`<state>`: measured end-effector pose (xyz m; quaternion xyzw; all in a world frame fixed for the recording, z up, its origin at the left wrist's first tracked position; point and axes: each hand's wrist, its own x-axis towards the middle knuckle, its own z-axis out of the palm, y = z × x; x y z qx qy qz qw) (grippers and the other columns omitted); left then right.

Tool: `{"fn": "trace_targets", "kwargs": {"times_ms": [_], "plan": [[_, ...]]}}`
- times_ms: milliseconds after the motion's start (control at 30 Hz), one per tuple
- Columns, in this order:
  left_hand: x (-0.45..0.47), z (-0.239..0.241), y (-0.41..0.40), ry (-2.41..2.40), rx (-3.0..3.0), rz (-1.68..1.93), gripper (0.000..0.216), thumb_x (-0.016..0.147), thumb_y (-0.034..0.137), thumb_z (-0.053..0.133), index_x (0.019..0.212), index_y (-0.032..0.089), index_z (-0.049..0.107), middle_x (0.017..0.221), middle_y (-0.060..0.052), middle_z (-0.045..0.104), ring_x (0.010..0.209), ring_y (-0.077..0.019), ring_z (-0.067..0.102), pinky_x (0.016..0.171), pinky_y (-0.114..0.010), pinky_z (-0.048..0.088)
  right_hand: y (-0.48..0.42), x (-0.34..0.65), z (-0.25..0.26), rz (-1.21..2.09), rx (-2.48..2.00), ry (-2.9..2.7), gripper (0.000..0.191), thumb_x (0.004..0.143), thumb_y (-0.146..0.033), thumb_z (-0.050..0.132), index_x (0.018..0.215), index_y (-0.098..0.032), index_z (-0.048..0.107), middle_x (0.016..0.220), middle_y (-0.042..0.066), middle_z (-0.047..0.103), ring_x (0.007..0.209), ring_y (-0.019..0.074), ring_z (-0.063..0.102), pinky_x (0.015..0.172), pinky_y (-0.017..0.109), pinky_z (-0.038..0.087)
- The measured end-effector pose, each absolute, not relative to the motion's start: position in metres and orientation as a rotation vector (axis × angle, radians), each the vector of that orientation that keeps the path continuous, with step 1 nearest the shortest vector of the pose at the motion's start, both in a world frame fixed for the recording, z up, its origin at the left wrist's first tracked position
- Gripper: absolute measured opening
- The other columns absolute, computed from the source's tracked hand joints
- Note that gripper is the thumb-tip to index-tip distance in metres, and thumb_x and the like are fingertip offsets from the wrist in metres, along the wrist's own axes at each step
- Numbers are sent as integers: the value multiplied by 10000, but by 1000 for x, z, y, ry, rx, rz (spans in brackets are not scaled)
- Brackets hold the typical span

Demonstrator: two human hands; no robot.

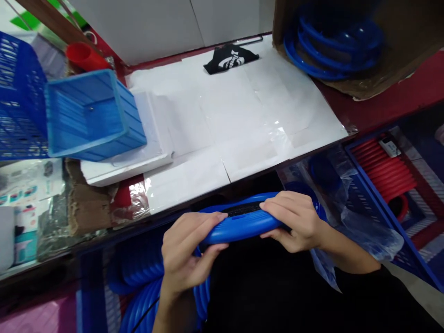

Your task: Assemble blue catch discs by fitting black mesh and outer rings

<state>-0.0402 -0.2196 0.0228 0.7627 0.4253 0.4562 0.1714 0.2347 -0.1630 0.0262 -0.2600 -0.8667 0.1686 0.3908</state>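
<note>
A blue plastic ring [243, 227] is held level in front of my body, below the table's front edge. A dark strip [244, 209] shows along its upper inner side. My left hand [190, 247] grips the ring's left part, thumb beneath and fingers on top. On the right part, my right hand [294, 219] pinches it the same way, its fingertips at the end of the dark strip. The ring's far side is partly hidden by my hands.
A light blue bin [130, 115] stands on white boxes at the table's left. A black cloth [231, 59] lies at the back. More blue rings [326, 64] sit in a cardboard box [391, 83]. Stacked red rings [385, 169] fill a crate at right; blue rings [138, 305] lie below.
</note>
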Motion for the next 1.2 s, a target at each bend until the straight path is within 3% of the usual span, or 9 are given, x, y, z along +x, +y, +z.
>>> {"fn": "trace_targets", "kwargs": {"times_ms": [133, 233, 367, 500, 633, 767, 867, 1033, 1200], "plan": [[-64, 2, -215, 1086, 2068, 1311, 383, 983, 388, 785, 1333, 233, 764, 1074, -98, 847, 898, -286, 803, 842, -433, 602, -148, 246, 34, 601, -596, -2365, 562, 1014, -496, 740, 1426, -134, 619, 1198, 161, 813, 1038, 280, 780, 931, 432, 634], [-78, -18, -215, 1036, 1940, 1436, 387, 969, 479, 789, 1290, 263, 794, 1009, -92, 849, 830, -290, 797, 847, -482, 599, -138, 265, 33, 760, -566, -2363, 571, 1010, -470, 751, 1475, -172, 604, 1239, 150, 799, 1129, 286, 765, 999, 458, 621], [-85, -27, -213, 941, 1858, 1468, 394, 980, 478, 774, 1295, 242, 790, 988, -110, 841, 916, -310, 792, 879, -506, 618, -138, 274, 23, 792, -499, -2293, 496, 1034, -393, 728, 1461, -175, 604, 1145, 134, 805, 1037, 267, 785, 922, 427, 650], [-77, -4, -213, 1019, 1979, 1276, 486, 977, 433, 791, 1406, 216, 721, 1141, -150, 822, 1058, -326, 767, 919, -492, 627, -145, 263, 19, 665, -519, -2286, 452, 1046, -416, 704, 1393, -138, 620, 1100, 151, 808, 941, 268, 791, 830, 403, 658], [-58, 19, -214, 1158, 2277, 1114, 578, 935, 308, 851, 1471, 198, 662, 1193, -154, 811, 1028, -295, 775, 918, -424, 628, -152, 253, 30, 536, -564, -2327, 364, 1061, -393, 669, 1328, -148, 642, 1043, 129, 818, 885, 260, 800, 770, 381, 645], [-47, 21, -213, 1150, 2295, 1281, 431, 982, 285, 791, 1392, 182, 705, 1060, -121, 823, 905, -254, 776, 815, -367, 625, -157, 246, 42, 494, -603, -2342, 349, 1034, -363, 712, 1312, -161, 650, 1050, 114, 830, 900, 253, 807, 787, 378, 643], [-55, 9, -215, 1196, 2162, 1376, 370, 956, 329, 826, 1299, 210, 759, 1018, -100, 829, 886, -260, 776, 820, -396, 622, -151, 245, 45, 524, -590, -2396, 398, 1046, -379, 696, 1373, -165, 620, 1158, 132, 826, 989, 270, 803, 875, 423, 647], [-92, -41, -237, 1370, 1485, 1721, 407, 845, 509, 895, 1139, 240, 811, 959, -50, 811, 839, -255, 764, 787, -399, 628, -127, 256, 35, 746, -757, -2351, 399, 1017, -310, 715, 1395, -228, 618, 1229, 114, 792, 1105, 273, 766, 980, 465, 634], [-109, -94, -249, 1494, 1047, 1891, 405, 773, 614, 840, 897, 255, 700, 786, 49, 711, 757, -203, 708, 947, -524, 583, -116, 258, 14, 942, -677, -2274, 403, 1004, -307, 756, 1391, -249, 660, 1272, 101, 787, 1175, 265, 751, 1029, 451, 631]]}}
